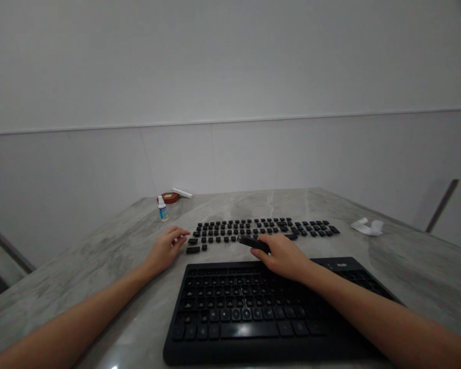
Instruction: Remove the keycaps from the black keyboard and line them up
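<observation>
Dozens of keycaps (235, 232) — likely light, stiff, slick; best pinched by their sides. Right hand (286, 254) grips black tool (254, 243) near one end — left hand (166, 249) fingers loosely parted, seemingly empty.

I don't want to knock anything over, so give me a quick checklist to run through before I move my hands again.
1. Black handheld tool held in the right hand: ok.
2. Tool's tip clear of the loose keycaps: cannot tell; they overlap in this single view.
3. Left hand clear of the keycaps: cannot tell; its fingertips are right by the left end of the rows.
4. Loose keycaps spread out in rows, not heaped: ok.
5. Keyboard fully capped: not ok; its upper rows show bare key positions.
6. White-topped bottle standing upright: ok.
</observation>
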Motion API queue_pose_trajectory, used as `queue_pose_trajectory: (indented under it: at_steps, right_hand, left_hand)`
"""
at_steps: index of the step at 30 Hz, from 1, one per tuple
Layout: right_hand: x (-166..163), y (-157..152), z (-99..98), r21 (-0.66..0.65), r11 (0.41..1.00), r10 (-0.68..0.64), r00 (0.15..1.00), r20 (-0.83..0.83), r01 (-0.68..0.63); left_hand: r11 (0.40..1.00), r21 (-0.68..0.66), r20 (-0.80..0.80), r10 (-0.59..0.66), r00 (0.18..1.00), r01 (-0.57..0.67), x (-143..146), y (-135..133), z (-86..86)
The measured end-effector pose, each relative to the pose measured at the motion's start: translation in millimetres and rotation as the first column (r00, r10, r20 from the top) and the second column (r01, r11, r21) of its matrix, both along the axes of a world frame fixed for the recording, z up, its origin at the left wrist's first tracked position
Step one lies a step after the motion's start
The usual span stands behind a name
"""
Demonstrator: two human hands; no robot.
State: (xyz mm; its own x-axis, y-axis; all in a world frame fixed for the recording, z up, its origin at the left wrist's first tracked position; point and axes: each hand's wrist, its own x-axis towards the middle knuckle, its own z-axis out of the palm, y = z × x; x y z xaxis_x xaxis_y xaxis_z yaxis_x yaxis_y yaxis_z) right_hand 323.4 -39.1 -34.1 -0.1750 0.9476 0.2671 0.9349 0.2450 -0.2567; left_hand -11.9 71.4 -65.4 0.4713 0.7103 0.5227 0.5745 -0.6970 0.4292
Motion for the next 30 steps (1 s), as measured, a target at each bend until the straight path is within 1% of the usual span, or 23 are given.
queue_pose_trajectory:
  at_steps: [3, 6, 10, 14, 23, 30]
  right_hand:
    - [-0.8, 0.1, 0.3, 0.002, 1.0, 0.0, 1.0, -0.011, 0.0]
    - [-0.3, -0.5, -0.5, 0.004, 1.0, -0.002, 1.0, -0.017, 0.002]
    - [1.0, -0.6, -2.4, 0.004, 1.0, -0.002, 1.0, -0.023, 0.002]
    - [0.1, -0.3, -3.2, -0.001, 1.0, 0.006, 0.999, -0.035, -0.006]
    - [-1.3, -0.4, -1.6, -0.013, 1.0, 0.011, 0.999, -0.045, -0.012]
    - [-1.7, 0.0, -1.0, -0.023, 1.0, 0.009, 0.999, -0.045, -0.01]
  left_hand:
    - [0.992, -0.065, 0.031, 0.112, 0.993, -0.11, -3.2, 14.0, -2.8]
    - [0.978, -0.15, 0.021, 0.151, 0.988, -0.146, -3.4, 25.0, -4.5]
    - [0.966, -0.228, -0.012, 0.124, 0.992, -0.124, -0.7, 27.7, -4.0]
    - [0.961, -0.263, -0.051, 0.07, 0.996, -0.081, 1.7, 22.8, -1.2]
    - [0.965, -0.263, -0.108, -0.017, 0.994, -0.012, 7.3, 24.1, 0.7]
    - [0.971, -0.24, -0.111, -0.043, 0.993, 0.015, 7.5, 29.9, -2.7]
